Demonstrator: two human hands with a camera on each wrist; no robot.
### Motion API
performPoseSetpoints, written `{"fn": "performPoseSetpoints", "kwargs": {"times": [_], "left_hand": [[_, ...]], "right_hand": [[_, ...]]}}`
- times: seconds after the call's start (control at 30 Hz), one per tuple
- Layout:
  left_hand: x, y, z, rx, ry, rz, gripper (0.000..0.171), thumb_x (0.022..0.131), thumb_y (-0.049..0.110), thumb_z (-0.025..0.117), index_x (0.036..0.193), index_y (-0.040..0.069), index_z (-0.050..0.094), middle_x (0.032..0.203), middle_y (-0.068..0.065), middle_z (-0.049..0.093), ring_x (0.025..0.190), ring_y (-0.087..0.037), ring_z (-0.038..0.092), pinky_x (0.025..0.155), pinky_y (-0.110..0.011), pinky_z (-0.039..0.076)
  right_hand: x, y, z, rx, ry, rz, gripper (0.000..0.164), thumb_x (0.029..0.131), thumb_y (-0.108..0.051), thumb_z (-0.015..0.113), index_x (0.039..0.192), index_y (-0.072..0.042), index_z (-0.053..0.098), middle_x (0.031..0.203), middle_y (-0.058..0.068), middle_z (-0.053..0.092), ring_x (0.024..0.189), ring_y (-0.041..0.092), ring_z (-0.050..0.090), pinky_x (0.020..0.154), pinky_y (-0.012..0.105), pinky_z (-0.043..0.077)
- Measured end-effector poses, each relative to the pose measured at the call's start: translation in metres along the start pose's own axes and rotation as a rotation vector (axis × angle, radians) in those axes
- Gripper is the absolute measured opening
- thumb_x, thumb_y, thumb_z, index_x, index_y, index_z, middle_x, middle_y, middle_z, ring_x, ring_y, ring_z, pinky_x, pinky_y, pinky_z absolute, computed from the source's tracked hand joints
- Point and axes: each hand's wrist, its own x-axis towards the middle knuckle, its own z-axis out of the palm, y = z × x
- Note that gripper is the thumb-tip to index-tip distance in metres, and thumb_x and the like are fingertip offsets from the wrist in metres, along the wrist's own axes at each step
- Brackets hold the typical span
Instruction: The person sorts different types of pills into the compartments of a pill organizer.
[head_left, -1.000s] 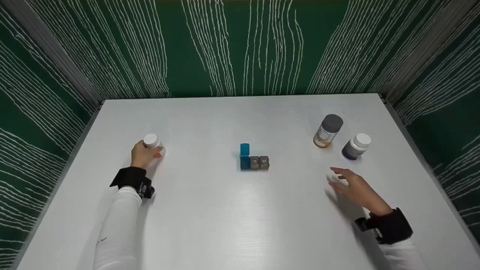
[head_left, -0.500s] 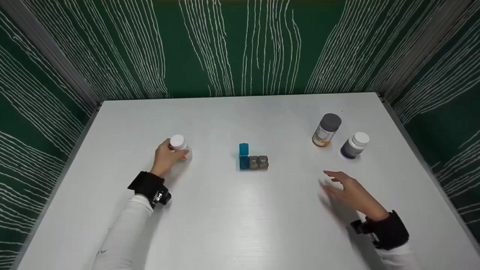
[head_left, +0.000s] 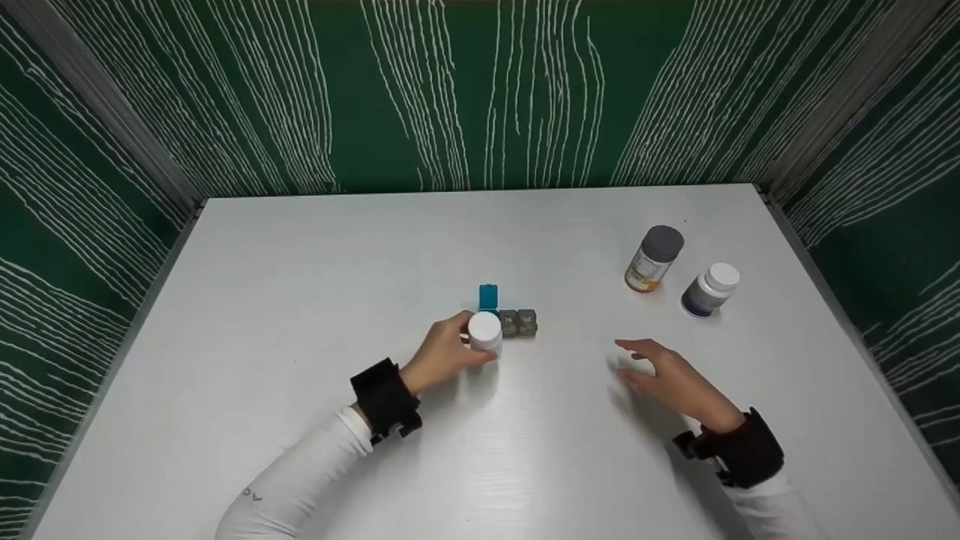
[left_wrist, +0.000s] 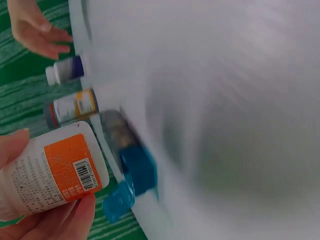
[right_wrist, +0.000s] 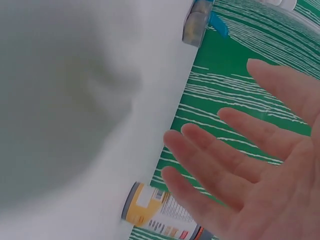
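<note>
My left hand (head_left: 444, 351) grips a white pill bottle (head_left: 485, 331) with a white cap. Its orange label with a barcode faces the left wrist camera, where the bottle (left_wrist: 60, 167) lies between thumb and fingers. In the head view the bottle overlaps the front of a small pill organizer (head_left: 517, 322). That organizer has two grey compartments and a blue one whose blue lid (head_left: 488, 296) stands open. My right hand (head_left: 675, 381) hovers to the right with fingers spread and holds nothing; the right wrist view shows its palm and relaxed fingers (right_wrist: 215, 155).
Two more bottles stand at the back right of the white table (head_left: 337, 247): a clear one with a grey lid (head_left: 654, 259) and a white-capped one with a dark purple base (head_left: 710, 290). Green walls with white lines (head_left: 480, 97) enclose the table's back and sides.
The left hand has carried the white bottle rightward from the table's left side to the pill organizer. The right hand has drifted slightly left, its fingers still spread.
</note>
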Motion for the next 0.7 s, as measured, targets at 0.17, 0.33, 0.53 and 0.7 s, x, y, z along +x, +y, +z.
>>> {"fn": "performPoseSetpoints", "kwargs": {"times": [0.17, 0.33, 0.53, 0.7], "left_hand": [[0.004, 0.001, 0.025, -0.020, -0.026, -0.012, 0.047, 0.069, 0.011, 0.074, 0.109, -0.004, 0.053, 0.106, -0.015, 0.059, 0.093, -0.022, 0.057, 0.077, -0.027, 0.046], [0.009, 0.000, 0.042, -0.017, -0.030, -0.030, 0.046, 0.069, 0.010, 0.074, 0.106, -0.005, 0.053, 0.105, -0.016, 0.059, 0.094, -0.024, 0.058, 0.079, -0.028, 0.046], [0.011, -0.004, 0.053, 0.020, -0.031, -0.011, 0.047, 0.068, 0.008, 0.074, 0.108, -0.005, 0.052, 0.105, -0.017, 0.059, 0.095, -0.024, 0.058, 0.080, -0.028, 0.046], [0.012, -0.007, 0.056, 0.024, -0.026, 0.023, 0.047, 0.069, 0.007, 0.073, 0.110, -0.005, 0.053, 0.106, -0.017, 0.059, 0.095, -0.024, 0.058, 0.079, -0.027, 0.046]], "right_hand": [[0.012, -0.009, 0.010, -0.001, -0.002, -0.078, 0.045, 0.086, -0.018, 0.058, 0.124, 0.004, 0.046, 0.120, 0.019, 0.050, 0.105, 0.036, 0.050, 0.083, 0.045, 0.041], [0.028, -0.025, 0.022, -0.014, 0.005, -0.146, 0.042, 0.084, -0.016, 0.060, 0.121, 0.003, 0.049, 0.117, 0.017, 0.053, 0.101, 0.034, 0.053, 0.083, 0.044, 0.042], [0.048, -0.049, 0.038, 0.002, 0.077, -0.222, 0.042, 0.082, -0.015, 0.062, 0.118, 0.004, 0.051, 0.112, 0.019, 0.056, 0.096, 0.033, 0.056, 0.081, 0.045, 0.044], [0.059, -0.065, 0.052, 0.069, 0.155, -0.282, 0.044, 0.078, -0.014, 0.067, 0.114, 0.006, 0.053, 0.108, 0.018, 0.058, 0.094, 0.030, 0.057, 0.079, 0.041, 0.046]]}}
